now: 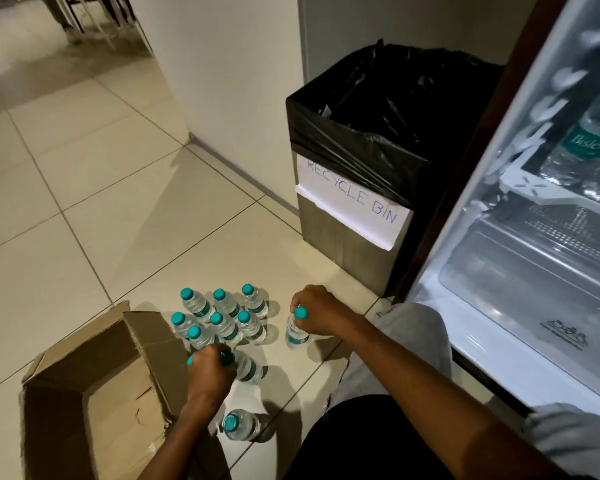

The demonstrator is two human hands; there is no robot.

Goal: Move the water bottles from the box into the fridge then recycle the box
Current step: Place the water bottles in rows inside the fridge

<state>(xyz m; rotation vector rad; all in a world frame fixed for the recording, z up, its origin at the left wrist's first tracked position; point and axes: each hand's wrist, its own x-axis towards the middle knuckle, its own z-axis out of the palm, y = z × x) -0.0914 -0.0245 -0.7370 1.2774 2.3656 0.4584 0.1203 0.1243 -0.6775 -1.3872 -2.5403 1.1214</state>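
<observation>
Here, floor level, tiled floor [84,188]. Cardboard box [94,393] lies open at lower left, flaps spread, interior bare as far as visible. Just right of it stands a cluster of small water bottles [222,317] with teal caps, upright, packed close together; 7 counted in the group.

Left hand [210,370] curled down over bottle tops at the near edge of the cluster, fingers closed round at least 1 bottle [248,368]; teal shows on either side of the fist. How many it holds: cannot tell.

Right hand [321,315] grips a single bottle [297,329] by neck and cap, upright on the floor, set apart to the right of the cluster.

1 more bottle [239,424] stands alone nearer the person, below the left forearm.

Bin [354,220], black liner, paper sign reading "RECYCLE BIN", stands against the wall beyond the bottles. Fridge [520,271] open at right, lit inside; a larger labelled bottle [589,143] lies on an upper shelf.
</observation>
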